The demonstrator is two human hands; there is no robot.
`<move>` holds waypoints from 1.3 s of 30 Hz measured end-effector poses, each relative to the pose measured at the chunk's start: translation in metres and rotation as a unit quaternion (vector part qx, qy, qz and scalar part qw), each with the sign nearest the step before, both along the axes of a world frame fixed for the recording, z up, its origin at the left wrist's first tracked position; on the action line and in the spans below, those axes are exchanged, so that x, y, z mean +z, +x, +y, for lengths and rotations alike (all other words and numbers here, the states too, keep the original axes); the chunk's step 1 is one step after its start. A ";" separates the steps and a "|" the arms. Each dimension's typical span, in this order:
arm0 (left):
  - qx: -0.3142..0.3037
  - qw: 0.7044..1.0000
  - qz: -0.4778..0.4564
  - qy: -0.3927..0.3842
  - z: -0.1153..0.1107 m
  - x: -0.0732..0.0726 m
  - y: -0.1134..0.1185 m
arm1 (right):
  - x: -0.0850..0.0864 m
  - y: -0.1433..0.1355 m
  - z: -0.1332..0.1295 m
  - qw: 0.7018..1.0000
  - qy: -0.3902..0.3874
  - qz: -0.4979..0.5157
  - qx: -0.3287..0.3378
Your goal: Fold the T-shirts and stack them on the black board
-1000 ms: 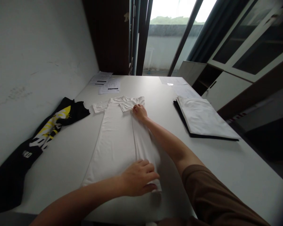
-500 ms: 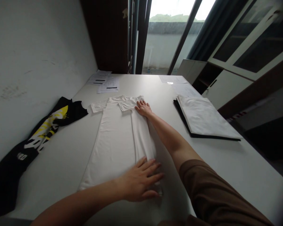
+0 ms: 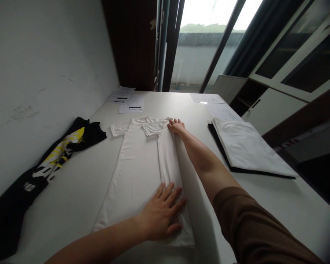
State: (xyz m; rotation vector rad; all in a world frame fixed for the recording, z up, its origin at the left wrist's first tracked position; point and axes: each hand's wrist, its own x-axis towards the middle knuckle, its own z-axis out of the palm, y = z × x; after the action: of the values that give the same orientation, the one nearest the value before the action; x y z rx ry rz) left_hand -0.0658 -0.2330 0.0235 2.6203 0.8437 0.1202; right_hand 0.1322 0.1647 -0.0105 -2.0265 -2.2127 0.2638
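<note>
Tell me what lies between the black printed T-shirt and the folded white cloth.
The head view shows the white T-shirt there, the left hand on its lower part and the right hand at its shoulder.

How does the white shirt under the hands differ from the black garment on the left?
The white shirt looks plain, while the black garment carries yellow and white print. The left hand lies on the white shirt and the right hand is at its far edge; neither touches the black garment. Both lie on the white table.
</note>
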 end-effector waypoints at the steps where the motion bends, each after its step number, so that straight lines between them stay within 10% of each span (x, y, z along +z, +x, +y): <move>1: 0.000 1.000 -0.002 -0.001 0.001 0.000 0.000 | 0.005 -0.007 -0.003 1.000 0.023 -0.002 0.007; 5: -0.002 1.000 -0.005 0.001 0.002 0.001 -0.001 | 0.020 -0.057 -0.025 0.986 0.135 0.019 0.095; 8: -0.001 1.000 -0.009 0.005 0.002 0.001 -0.001 | 0.021 -0.103 -0.046 0.983 0.081 0.041 0.162; 14: 0.030 0.999 -0.003 0.030 -0.008 0.001 -0.003 | 0.016 -0.152 -0.064 0.992 0.062 0.031 0.101; 26: -0.074 0.993 -0.047 0.075 -0.013 0.010 -0.013 | 0.027 -0.148 -0.032 0.983 0.107 0.146 0.007; 33: -0.081 0.990 -0.080 0.086 -0.009 0.005 -0.003 | 0.022 -0.130 -0.030 0.972 0.068 0.175 0.138; 39: -0.148 0.981 -0.059 0.109 -0.010 0.002 0.000 | 0.011 -0.075 -0.032 0.978 0.164 0.118 -0.058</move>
State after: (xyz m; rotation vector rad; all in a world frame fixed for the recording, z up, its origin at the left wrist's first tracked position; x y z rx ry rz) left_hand -0.0661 -0.2425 0.0251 2.8749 0.4130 0.2987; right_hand 0.0575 0.1324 0.0002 -1.8313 -1.8492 0.1097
